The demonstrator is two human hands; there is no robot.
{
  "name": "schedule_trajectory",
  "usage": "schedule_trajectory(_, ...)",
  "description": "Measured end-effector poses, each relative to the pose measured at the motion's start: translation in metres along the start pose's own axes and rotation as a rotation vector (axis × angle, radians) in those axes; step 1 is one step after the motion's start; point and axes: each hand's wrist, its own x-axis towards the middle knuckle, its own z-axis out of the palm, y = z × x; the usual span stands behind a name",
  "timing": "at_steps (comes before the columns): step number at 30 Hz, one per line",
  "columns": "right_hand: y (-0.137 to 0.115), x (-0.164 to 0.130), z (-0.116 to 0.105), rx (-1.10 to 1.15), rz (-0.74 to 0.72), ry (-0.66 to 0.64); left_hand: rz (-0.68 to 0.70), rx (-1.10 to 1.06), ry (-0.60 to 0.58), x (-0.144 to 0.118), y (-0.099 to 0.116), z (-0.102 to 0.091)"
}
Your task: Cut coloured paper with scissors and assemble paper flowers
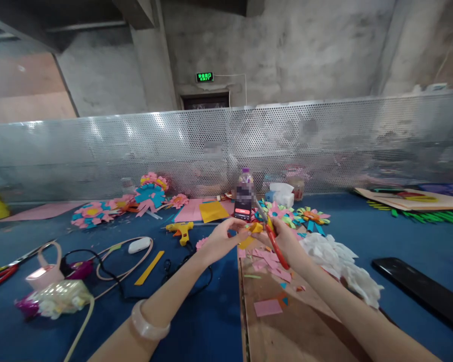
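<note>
My left hand (228, 235) reaches in from the left, its fingers pinched on a small folded piece of yellow paper (255, 228). My right hand (287, 240) is wrapped round a pair of scissors (275, 246) with red and yellow handles. Their blades point up and away, and some right fingers also reach the yellow paper. Whether the blades are parted is too blurred to tell. Below both hands, pink paper scraps (268, 262) and small blue bits are scattered over a brown board (279, 337).
A yellow glue gun (181, 231) and a yellow strip (149, 268) lie left. Paper flowers (94, 211), a phone (242, 208) and a bottle (245, 177) stand further back. Crumpled tissues (330, 254) and a black case (419, 286) are right. A perforated metal screen (136, 151) closes the back.
</note>
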Motion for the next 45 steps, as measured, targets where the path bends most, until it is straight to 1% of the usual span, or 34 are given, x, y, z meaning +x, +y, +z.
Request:
schedule_trajectory(2, -0.005, 0.0, -0.003, 0.016, 0.054, -0.004, -0.038, -0.042, -0.048, -0.001, -0.006, -0.003)
schedule_trajectory(4, -0.011, 0.0, -0.005, 0.032, 0.138, -0.003, -0.03, -0.128, -0.119, -0.001, -0.013, -0.002)
schedule_trajectory(7, -0.017, -0.002, -0.006, 0.06, 0.213, -0.009, 0.027, -0.277, -0.19, -0.001, -0.021, 0.007)
schedule_trajectory(9, -0.017, -0.003, -0.007, 0.063, 0.238, 0.008, 0.006, -0.363, -0.209, -0.002, -0.024, 0.013)
schedule_trajectory(13, -0.007, -0.001, -0.008, 0.03, 0.316, 0.05, -0.091, -0.419, -0.125, -0.003, -0.025, 0.02)
schedule_trajectory(16, 0.0, 0.001, -0.009, 0.045, 0.308, 0.064, -0.112, -0.467, -0.093, -0.005, -0.022, 0.022)
schedule_trajectory(24, -0.004, -0.002, -0.01, 0.034, 0.291, 0.061, -0.095, -0.514, -0.05, -0.008, -0.015, 0.027)
schedule_trajectory(28, -0.001, -0.002, -0.01, 0.035, 0.27, 0.06, -0.113, -0.524, -0.04, -0.009, -0.014, 0.028)
schedule_trajectory(32, -0.002, -0.003, -0.01, 0.027, 0.261, 0.055, -0.098, -0.552, -0.036, -0.01, -0.014, 0.028)
schedule_trajectory(38, -0.011, -0.003, -0.01, 0.022, 0.3, 0.07, -0.098, -0.507, -0.026, -0.009, -0.012, 0.028)
schedule_trajectory(45, -0.014, -0.004, -0.008, 0.049, 0.294, 0.074, -0.085, -0.481, -0.016, -0.009, -0.012, 0.029)
